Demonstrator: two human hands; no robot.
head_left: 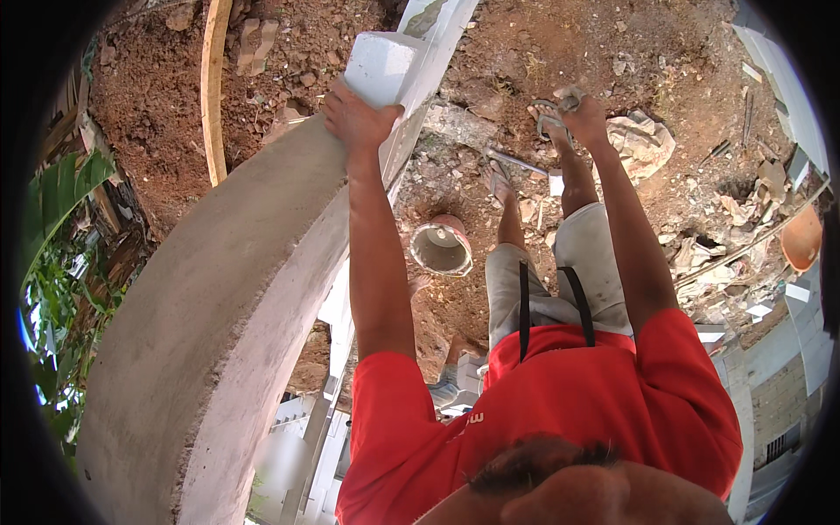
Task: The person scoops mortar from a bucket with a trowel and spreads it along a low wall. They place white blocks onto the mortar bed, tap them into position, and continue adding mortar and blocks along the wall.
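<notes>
My left hand [360, 121] is at the near end of a white block [382, 68] on top of a long plastered wall [236, 236]. Its fingers lie along the block's left side and its thumb along the right. Farther right, my right hand [584, 121] is closed around a small grey-brown lump [570, 94], held out above my sandalled foot; what the lump is made of I cannot tell. Below, between the wall and my legs, a bucket [442, 246] with grey residue inside stands on the dirt.
A long-handled tool [518, 161] lies by my feet, near a crumpled paper sack [640, 147]. Rubble and an orange basin [801, 238] are at the right. Left of the wall, a curved-looking timber [213, 87] lies on red soil. Another person's leg [456, 348] shows beside the wall.
</notes>
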